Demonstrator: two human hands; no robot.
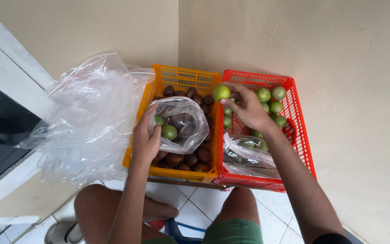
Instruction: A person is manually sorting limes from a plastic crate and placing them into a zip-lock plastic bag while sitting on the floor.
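Note:
My left hand (144, 139) grips the rim of a small clear plastic bag (187, 123) that rests over the yellow crate (183, 77); two green limes (168, 132) lie inside the bag. My right hand (248, 108) pinches one green lime (220, 92) above the divide between the two crates. The red crate (299, 131) on the right holds several loose green limes (276, 107) and a filled clear bag (249, 156). The yellow crate is full of dark brown scaly fruit (190, 159).
A heap of large clear plastic bags (89, 117) lies left of the yellow crate. Cream walls (348, 54) meet in a corner behind both crates. My knees (238, 205) sit over white floor tiles (190, 201). A sandal (64, 232) lies at bottom left.

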